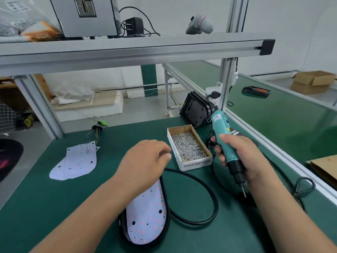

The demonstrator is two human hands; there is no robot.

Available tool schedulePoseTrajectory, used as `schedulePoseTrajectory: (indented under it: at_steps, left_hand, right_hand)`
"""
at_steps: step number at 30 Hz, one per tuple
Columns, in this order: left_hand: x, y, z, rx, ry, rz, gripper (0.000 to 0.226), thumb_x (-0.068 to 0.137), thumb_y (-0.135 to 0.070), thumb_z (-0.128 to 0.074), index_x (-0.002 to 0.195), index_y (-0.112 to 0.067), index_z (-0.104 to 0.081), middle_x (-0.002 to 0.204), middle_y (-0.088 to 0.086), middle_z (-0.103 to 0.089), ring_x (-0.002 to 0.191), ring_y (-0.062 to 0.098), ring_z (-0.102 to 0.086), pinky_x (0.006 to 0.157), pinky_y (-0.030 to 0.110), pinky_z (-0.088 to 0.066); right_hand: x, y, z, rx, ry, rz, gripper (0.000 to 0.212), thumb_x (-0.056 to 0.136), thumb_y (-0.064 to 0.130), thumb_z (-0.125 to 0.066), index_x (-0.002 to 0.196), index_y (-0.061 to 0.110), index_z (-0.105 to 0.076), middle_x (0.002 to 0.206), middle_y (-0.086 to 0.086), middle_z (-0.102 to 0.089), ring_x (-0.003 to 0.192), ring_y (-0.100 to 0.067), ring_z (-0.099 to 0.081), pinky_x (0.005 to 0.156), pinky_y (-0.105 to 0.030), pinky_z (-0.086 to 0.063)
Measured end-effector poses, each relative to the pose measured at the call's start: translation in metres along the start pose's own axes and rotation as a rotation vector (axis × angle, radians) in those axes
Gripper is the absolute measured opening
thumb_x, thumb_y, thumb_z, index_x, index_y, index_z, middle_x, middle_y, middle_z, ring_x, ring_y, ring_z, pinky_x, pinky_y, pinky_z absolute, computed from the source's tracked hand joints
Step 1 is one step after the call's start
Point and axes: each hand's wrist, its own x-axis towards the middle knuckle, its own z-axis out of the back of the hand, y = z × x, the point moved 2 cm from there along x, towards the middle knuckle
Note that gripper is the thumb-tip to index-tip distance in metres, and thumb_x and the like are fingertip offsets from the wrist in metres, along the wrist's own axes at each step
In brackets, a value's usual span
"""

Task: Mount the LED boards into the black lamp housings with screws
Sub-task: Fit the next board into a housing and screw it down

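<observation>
A first-person view looks down on a green workbench [54, 207]. In the lower centre of the frame lies a long black housing [122, 228], and a white LED board [145, 216], dotted with small red lights and holes, sits inside it. The left hand [144, 161] hovers over the far end of this housing, just beside a small cardboard box [196, 164]. Its fingers are curled inward and blurred, so I cannot tell whether they pinch anything. The box, right of centre, is filled with small silver screws [187, 147]. On the right of the frame the right hand [242, 157] is wrapped around a teal electric screwdriver [224, 136], held tilted with its bit pointing down, near the bench and apart from the housing. A thick black cable [217, 205] loops across the bench between the housing and the screwdriver. At centre left, two more loose boards [76, 161] lie flat and overlapping, with a bundle of thin wires [94, 132] at their far end. Behind the box, several spare housings [197, 110] stand on edge against a metal post. A metal shelf [127, 52] crosses the top of the frame and carries a grey metal case [85, 15] and a black plug adapter [133, 26].
</observation>
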Motion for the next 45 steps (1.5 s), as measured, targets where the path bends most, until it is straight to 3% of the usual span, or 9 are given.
schedulePoseTrajectory:
  at_steps: [5,10,14,18,29,34,36,40,45]
  left_hand:
    - [0.071,-0.036,-0.044,0.330,0.205,-0.151,0.021,0.102,-0.029,-0.053,0.090,-0.018,-0.067,0.096,0.003,-0.070,0.105,0.031,-0.058,0.080,0.041,-0.051]
    - [0.105,-0.041,-0.077,0.532,0.273,-0.132,0.018,0.100,-0.026,-0.060,0.082,-0.024,-0.061,0.082,-0.006,-0.056,0.093,0.026,-0.053,0.082,0.041,-0.030]
    - [0.110,-0.031,-0.093,0.480,0.285,-0.043,0.016,0.093,-0.014,-0.063,0.078,-0.020,-0.065,0.075,-0.006,-0.057,0.081,0.028,-0.055,0.080,0.038,-0.033]
    - [0.108,-0.030,-0.091,0.449,0.247,-0.046,0.016,0.092,-0.015,-0.067,0.101,-0.024,-0.078,0.097,-0.001,-0.075,0.092,0.027,-0.065,0.078,0.036,-0.037]
    - [0.106,-0.039,-0.081,0.344,0.222,0.000,0.017,0.091,-0.008,-0.063,0.089,-0.020,-0.075,0.082,0.001,-0.068,0.079,0.029,-0.065,0.058,0.032,-0.041]
    - [0.108,-0.035,-0.060,-0.138,0.228,0.146,0.018,0.100,-0.015,-0.062,0.092,-0.008,-0.076,0.091,0.006,-0.074,0.080,0.026,-0.070,0.076,0.042,-0.060]
    - [0.104,-0.033,-0.047,-0.619,0.198,0.333,0.016,0.102,-0.010,-0.061,0.092,-0.003,-0.071,0.084,0.008,-0.068,0.067,0.020,-0.063,0.069,0.042,-0.065]
    - [0.081,-0.029,-0.012,-1.758,0.248,0.636,0.018,0.108,-0.009,-0.052,0.092,-0.007,-0.060,0.076,0.006,-0.057,0.065,0.014,-0.050,0.050,0.020,-0.051]
    - [0.015,-0.004,0.026,-1.956,0.192,0.691,0.017,0.101,-0.012,-0.048,0.089,-0.009,-0.060,0.080,0.005,-0.055,0.064,0.014,-0.046,0.043,0.017,-0.034]
  right_hand:
    - [0.005,-0.007,-0.002,0.136,-0.033,-0.021,0.027,0.101,0.025,-0.057,0.112,0.002,-0.067,0.075,-0.007,-0.060,0.051,-0.016,-0.051,0.042,-0.024,-0.043]
    - [0.006,-0.010,-0.003,0.140,-0.044,-0.019,0.040,0.085,0.033,-0.065,0.112,0.003,-0.067,0.075,-0.006,-0.060,0.052,-0.016,-0.051,0.042,-0.025,-0.043]
    - [0.007,-0.012,-0.007,0.134,-0.014,-0.028,0.045,0.080,0.031,-0.069,0.114,0.001,-0.066,0.076,-0.009,-0.061,0.052,-0.018,-0.051,0.042,-0.027,-0.043]
    - [0.008,-0.015,-0.010,0.113,0.001,-0.018,0.051,0.080,0.030,-0.071,0.118,-0.003,-0.065,0.077,-0.011,-0.061,0.052,-0.020,-0.051,0.043,-0.027,-0.043]
    - [0.008,-0.013,-0.007,0.135,-0.013,0.026,0.043,0.082,0.028,-0.068,0.114,-0.001,-0.067,0.077,-0.010,-0.060,0.052,-0.019,-0.051,0.043,-0.028,-0.043]
    - [0.006,-0.011,-0.009,0.152,-0.007,0.005,0.041,0.082,0.028,-0.068,0.112,0.000,-0.067,0.075,-0.009,-0.059,0.051,-0.018,-0.050,0.043,-0.026,-0.042]
    - [0.005,-0.011,-0.010,0.171,-0.002,-0.009,0.041,0.082,0.029,-0.067,0.112,0.001,-0.068,0.075,-0.008,-0.058,0.051,-0.017,-0.050,0.042,-0.025,-0.042]
    - [0.004,-0.009,-0.009,0.248,-0.008,-0.024,0.030,0.097,0.027,-0.057,0.111,0.001,-0.066,0.074,-0.006,-0.055,0.051,-0.015,-0.049,0.042,-0.023,-0.041]
    - [-0.003,-0.001,-0.014,0.410,-0.048,-0.019,0.028,0.101,0.027,-0.051,0.112,0.003,-0.062,0.073,-0.003,-0.053,0.050,-0.012,-0.049,0.041,-0.020,-0.043]
